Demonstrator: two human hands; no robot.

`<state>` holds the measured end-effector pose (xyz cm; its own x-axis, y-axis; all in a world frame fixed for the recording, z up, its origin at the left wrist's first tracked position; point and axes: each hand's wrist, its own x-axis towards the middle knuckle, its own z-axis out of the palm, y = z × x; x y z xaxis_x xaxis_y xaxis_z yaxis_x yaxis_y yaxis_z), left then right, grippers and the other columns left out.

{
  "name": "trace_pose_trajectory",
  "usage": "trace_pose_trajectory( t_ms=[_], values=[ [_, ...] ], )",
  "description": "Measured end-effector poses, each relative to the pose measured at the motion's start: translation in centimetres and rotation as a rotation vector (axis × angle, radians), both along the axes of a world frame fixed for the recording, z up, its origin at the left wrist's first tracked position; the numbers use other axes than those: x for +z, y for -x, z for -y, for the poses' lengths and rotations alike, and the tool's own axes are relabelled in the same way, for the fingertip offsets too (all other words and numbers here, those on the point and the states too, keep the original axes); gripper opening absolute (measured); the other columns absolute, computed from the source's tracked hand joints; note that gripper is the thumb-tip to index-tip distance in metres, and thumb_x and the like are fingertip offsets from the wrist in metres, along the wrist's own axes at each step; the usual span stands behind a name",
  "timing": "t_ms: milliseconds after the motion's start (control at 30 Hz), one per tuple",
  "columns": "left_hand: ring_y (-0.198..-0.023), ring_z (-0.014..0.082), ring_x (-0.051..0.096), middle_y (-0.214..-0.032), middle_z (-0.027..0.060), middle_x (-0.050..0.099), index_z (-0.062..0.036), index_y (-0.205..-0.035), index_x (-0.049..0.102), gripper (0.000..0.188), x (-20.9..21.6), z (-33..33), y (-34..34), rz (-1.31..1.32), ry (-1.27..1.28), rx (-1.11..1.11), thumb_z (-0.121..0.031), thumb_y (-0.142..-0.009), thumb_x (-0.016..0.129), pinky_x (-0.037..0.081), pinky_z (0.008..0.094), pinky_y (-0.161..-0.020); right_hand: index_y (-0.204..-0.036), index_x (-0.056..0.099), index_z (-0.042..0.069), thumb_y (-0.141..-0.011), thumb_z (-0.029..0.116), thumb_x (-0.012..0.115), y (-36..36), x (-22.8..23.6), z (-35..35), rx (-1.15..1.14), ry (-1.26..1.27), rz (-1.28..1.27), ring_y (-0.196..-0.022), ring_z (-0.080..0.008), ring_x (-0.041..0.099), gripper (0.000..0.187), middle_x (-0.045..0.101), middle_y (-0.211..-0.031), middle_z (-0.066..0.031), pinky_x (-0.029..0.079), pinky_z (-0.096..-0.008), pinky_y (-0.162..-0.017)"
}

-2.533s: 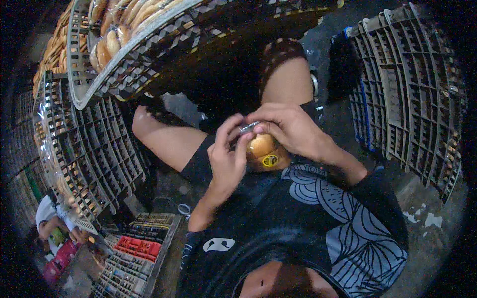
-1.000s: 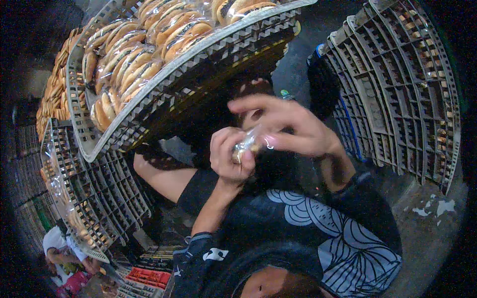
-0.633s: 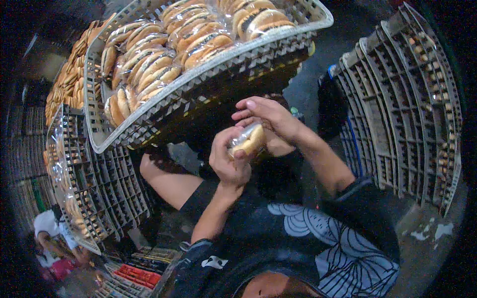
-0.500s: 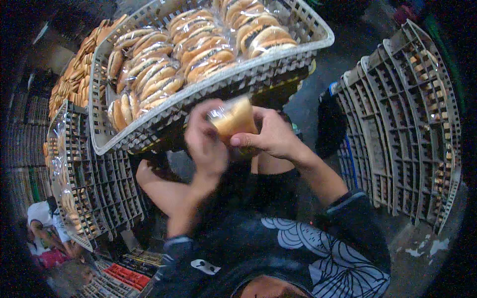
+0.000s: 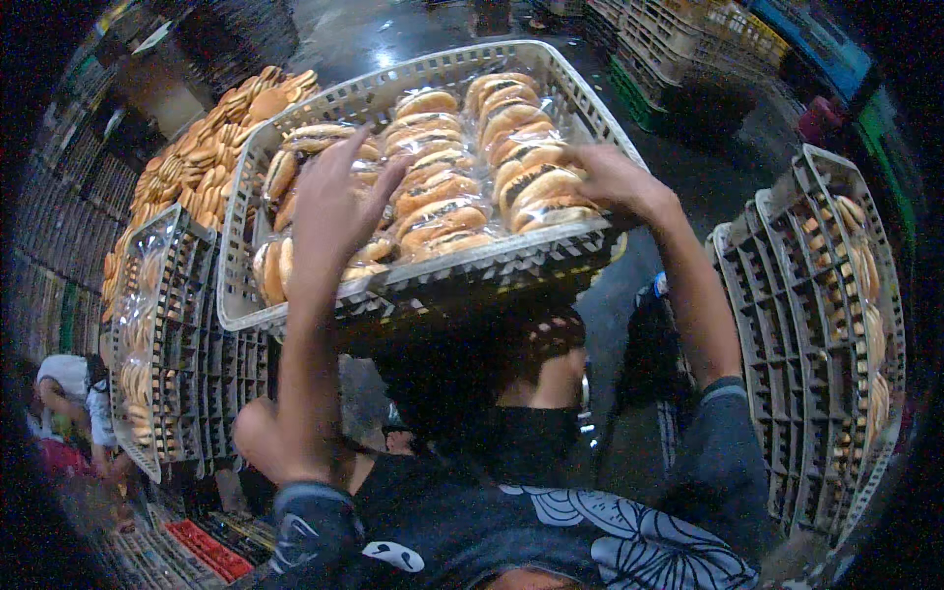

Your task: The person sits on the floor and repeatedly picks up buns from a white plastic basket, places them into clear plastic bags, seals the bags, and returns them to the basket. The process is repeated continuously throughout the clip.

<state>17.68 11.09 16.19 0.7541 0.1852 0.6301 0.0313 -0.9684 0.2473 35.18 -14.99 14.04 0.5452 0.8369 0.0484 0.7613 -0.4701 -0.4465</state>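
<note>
**A:** What is the biggest thing here?

**B:** The grey crate (image 5: pixel 295 138) right in front. It is full of wrapped buns (image 5: pixel 462 187). They lie in rows, three rows I think, but the shiny wrap makes them hard to count.

**A:** Where are the arms?

**B:** Both arms reach up and out over the crate. The left hand (image 5: pixel 334 206) is above the left part of the crate, fingers spread wide apart, holding nothing. It looks like it hovers just over the buns, though I cannot tell if it touches them.

**A:** And the other hand?

**B:** The right hand (image 5: pixel 610 177) is at the near right corner of the crate. Its fingers bend down onto the last bun in the right row. I cannot tell whether it grips that bun or just rests on it.

**A:** What else is around?

**B:** Two stacks of dark crates: one on the left (image 5: pixel 167 334), one on the right (image 5: pixel 826 334), both with buns inside. A loose pile of buns (image 5: pixel 206 147) sits behind the left stack. One small person (image 5: pixel 74 403) stands far left, low down.
</note>
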Motion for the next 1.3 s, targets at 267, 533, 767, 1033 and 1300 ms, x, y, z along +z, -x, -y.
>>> trace_pose_trajectory(
  t_ms=[267,533,767,1033,1300],
  values=[
    [-0.060,0.0249,0.055,-0.063,0.0099,0.057,-0.0014,-0.064,0.060,0.016,-5.9,-1.7,8.4,0.461,0.010,0.436,-0.013,-0.075,0.062,0.043,0.0326,-0.056,-0.098,0.055,0.000,-0.057,0.016,0.067,0.3,0.0,-3.8,0.140,0.487,-0.045,-0.088,-0.0311,0.056,0.046,0.059,-0.091,-0.0193,0.043,-0.0363,-0.077],
    [-0.048,0.0195,0.052,-0.057,0.0073,0.056,-0.0023,-0.058,0.059,0.020,-6.1,-5.4,8.8,0.398,0.118,0.341,-0.014,-0.070,0.069,0.041,0.0293,-0.049,-0.097,0.054,-0.001,-0.058,0.026,0.068,1.7,1.5,-3.5,0.321,0.380,-0.102,-0.079,-0.0288,0.058,0.049,0.060,-0.086,-0.0193,0.044,-0.0376,-0.069],
    [-0.073,0.0126,0.053,-0.078,0.0051,0.060,0.0013,-0.088,0.060,0.018,-2.3,2.5,9.4,0.544,0.700,0.245,-0.015,-0.081,0.057,0.043,0.0254,-0.066,-0.091,0.050,0.001,-0.060,0.022,0.070,7.9,7.4,0.8,-0.047,-0.059,0.083,-0.076,-0.0296,0.058,0.043,0.059,-0.081,-0.0186,0.045,-0.0345,-0.066],
    [-0.114,0.0231,0.040,-0.122,0.0131,0.040,-0.0005,-0.126,0.028,0.076,-4.2,13.4,14.5,0.144,1.810,-0.441,-0.017,-0.065,0.072,0.033,0.0362,-0.096,-0.105,0.051,0.001,-0.070,0.035,0.066,23.4,1.8,1.9,-0.040,-0.767,0.078,-0.088,-0.0361,0.053,0.051,0.057,-0.095,-0.0159,0.040,-0.0403,-0.083],
    [-0.116,0.0228,0.037,-0.124,0.0119,0.038,-0.0005,-0.126,0.027,0.074,-8.2,9.5,20.7,-0.285,1.424,-0.847,-0.011,-0.067,0.070,0.032,0.0355,-0.097,-0.087,0.059,0.000,-0.084,0.016,0.052,32.2,-4.7,-0.3,-0.507,-0.899,-0.364,-0.073,-0.0188,0.054,0.018,0.059,-0.079,-0.0089,0.043,-0.0315,-0.066]
  ],
)
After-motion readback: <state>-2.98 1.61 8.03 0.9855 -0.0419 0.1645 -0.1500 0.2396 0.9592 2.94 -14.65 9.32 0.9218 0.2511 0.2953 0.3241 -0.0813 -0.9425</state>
